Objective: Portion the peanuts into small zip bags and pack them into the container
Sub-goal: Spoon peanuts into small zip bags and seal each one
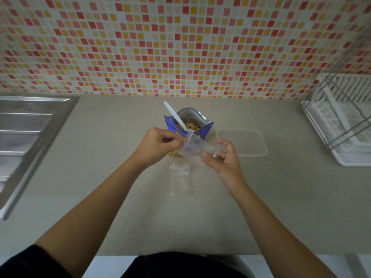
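Evidently, the left hand [158,145] and right hand [222,159] each pinch an edge of the small clear zip bag [195,146] in a fingertip grip, just in front of the blue foil peanut pouch [188,125], probably parting its mouth for filling.

Dark sleeve [22,263], bare forearms [96,197]

1. A plain grey table [100,207] spans the view.
2. Behind it rises a wall of small red, orange and cream mosaic tiles [180,47].
3. A ribbed steel sink drainboard [26,127] is set into the table's left end.
4. A white dish rack [341,121] with a wire frame stands at the far right.
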